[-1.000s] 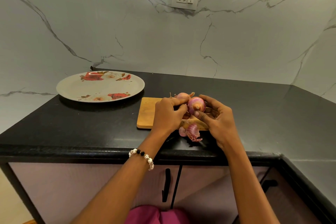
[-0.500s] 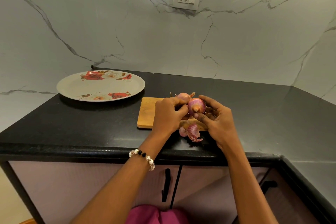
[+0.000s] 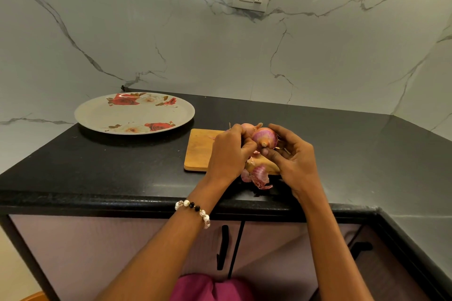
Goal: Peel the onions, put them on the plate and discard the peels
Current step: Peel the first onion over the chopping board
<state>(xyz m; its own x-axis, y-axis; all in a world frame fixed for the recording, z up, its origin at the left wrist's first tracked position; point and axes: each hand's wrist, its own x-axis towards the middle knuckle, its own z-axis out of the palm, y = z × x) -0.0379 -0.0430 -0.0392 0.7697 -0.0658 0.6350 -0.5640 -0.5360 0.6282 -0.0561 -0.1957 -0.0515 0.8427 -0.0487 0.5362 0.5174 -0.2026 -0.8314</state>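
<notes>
Both hands, left hand (image 3: 228,151) and right hand (image 3: 292,156), curl around a half-peeled red onion (image 3: 265,138). Loose peels (image 3: 258,176) lie at six o'clock below it. The plate (image 3: 97,117) at ten o'clock holds no onions; most of the task remains.

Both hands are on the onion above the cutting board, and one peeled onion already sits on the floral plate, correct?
Not quite. The head view shows the floral plate holds no onion. Both hands, left and right, do hold the onion above the cutting board.
</notes>
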